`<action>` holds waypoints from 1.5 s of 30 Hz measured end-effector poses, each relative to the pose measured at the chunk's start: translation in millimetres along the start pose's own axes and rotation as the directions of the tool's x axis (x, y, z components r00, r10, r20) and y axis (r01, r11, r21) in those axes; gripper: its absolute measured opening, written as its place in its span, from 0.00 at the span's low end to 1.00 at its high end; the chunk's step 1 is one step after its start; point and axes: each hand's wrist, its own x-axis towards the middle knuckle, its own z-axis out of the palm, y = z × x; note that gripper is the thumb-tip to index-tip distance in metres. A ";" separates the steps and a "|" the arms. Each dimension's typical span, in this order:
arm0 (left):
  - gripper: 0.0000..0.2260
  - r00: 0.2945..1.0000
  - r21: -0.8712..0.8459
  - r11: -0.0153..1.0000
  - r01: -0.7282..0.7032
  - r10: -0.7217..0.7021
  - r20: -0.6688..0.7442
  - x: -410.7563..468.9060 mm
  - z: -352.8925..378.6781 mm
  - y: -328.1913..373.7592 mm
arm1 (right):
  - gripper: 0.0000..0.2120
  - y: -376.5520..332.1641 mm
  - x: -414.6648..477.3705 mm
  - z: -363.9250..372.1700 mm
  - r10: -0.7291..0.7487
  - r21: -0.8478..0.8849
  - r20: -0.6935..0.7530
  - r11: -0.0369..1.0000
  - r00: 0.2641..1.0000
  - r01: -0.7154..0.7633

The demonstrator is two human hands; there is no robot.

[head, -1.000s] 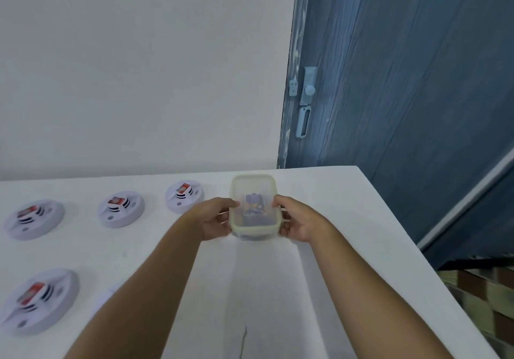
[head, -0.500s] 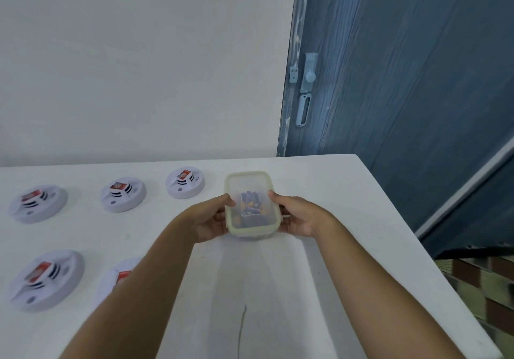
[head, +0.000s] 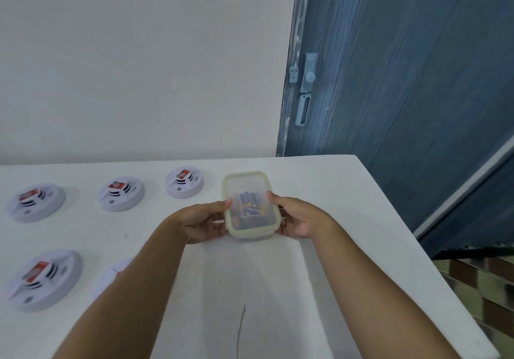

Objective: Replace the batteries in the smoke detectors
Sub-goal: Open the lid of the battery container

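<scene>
- One white table (head: 347, 192) takes up the lower part of our view. Its far edge runs along the wall beyond the container, and its right edge falls away to the right of the container, beside a blue door (head: 403, 80).
- Open tabletop lies to the right of the container, beyond it, and nearer to us between our forearms.
- Our left hand (head: 203, 221) grips the container's left long side. The thumb lies on the lid rim and the fingers curl in below it.
- Our right hand (head: 300, 218) grips the opposite long side in the same way, thumb tip on the rim and fingers tucked under the edge.
- Both hands clamp the container (head: 250, 189) between them. It is a clear rectangular box with a pale greenish lid on, tilted slightly towards us. We cannot tell whether its base rests on the table.
- Five white round smoke detectors lie to the left of the container. The nearest (head: 184, 182) sits just beside its far left corner. Two more (head: 121, 193) (head: 35, 202) continue that row leftwards, and another (head: 41, 279) lies nearer to us. The last (head: 111, 275) is partly hidden by our left forearm.
- Several blue and orange batteries (head: 250, 204) show through the lid, bunched in the middle of the container.
</scene>
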 end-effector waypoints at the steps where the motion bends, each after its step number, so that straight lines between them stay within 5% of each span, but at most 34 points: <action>1: 0.15 1.000 0.003 1.000 -0.003 0.003 0.005 0.2 -0.3 -0.6 | 0.13 0.0 0.3 0.1 -0.001 -0.001 0.003 1.000 1.000 0.001; 7: 0.14 0.999 -0.064 0.997 -0.040 0.041 0.012 3.9 1.3 5.7 | 0.13 0.8 -0.5 -0.8 0.006 0.005 0.015 1.000 1.000 -0.006; 16: 0.05 0.994 0.112 0.993 -0.047 0.058 -0.096 -0.3 4.8 11.9 | 0.12 2.5 -2.0 0.5 0.008 0.041 0.003 0.999 1.000 -0.008; 20: 0.10 0.984 0.185 0.981 -0.067 0.096 -0.152 -1.7 5.9 12.8 | 0.07 1.0 -0.5 3.8 -0.006 0.046 -0.021 0.999 1.000 0.007; 26: 0.18 0.939 0.404 0.909 -0.106 0.224 -0.259 -11.8 14.4 12.9 | 0.10 -10.0 -9.9 3.9 -0.063 -0.248 -0.118 0.968 0.991 0.032; 30: 0.29 0.712 0.794 0.600 -0.092 0.597 -0.369 -14.5 19.3 6.0 | 0.14 -7.0 -8.2 5.5 -0.116 -0.314 -0.149 0.947 0.982 0.065; 33: 0.21 0.523 0.960 0.202 -0.195 0.849 -0.073 -22.0 32.8 -4.7 | 0.14 -3.8 -9.4 7.8 -0.187 -0.322 -0.186 0.939 0.965 0.120; 35: 0.18 0.547 0.977 -0.078 -0.196 0.818 0.175 -28.5 47.7 -16.6 | 0.15 -2.6 -10.2 8.9 -0.237 -0.338 -0.215 0.928 0.948 0.155; 38: 0.24 0.620 0.923 -0.362 -0.128 0.697 0.360 -40.0 69.8 -39.4 | 0.14 0.3 -12.3 11.3 -0.269 -0.340 -0.232 0.923 0.935 0.181; 45: 0.15 0.641 0.829 -0.542 0.139 0.687 0.342 -37.7 91.0 -67.6 | 0.19 0.9 -18.3 3.4 -0.186 -0.238 -0.193 0.961 0.963 0.138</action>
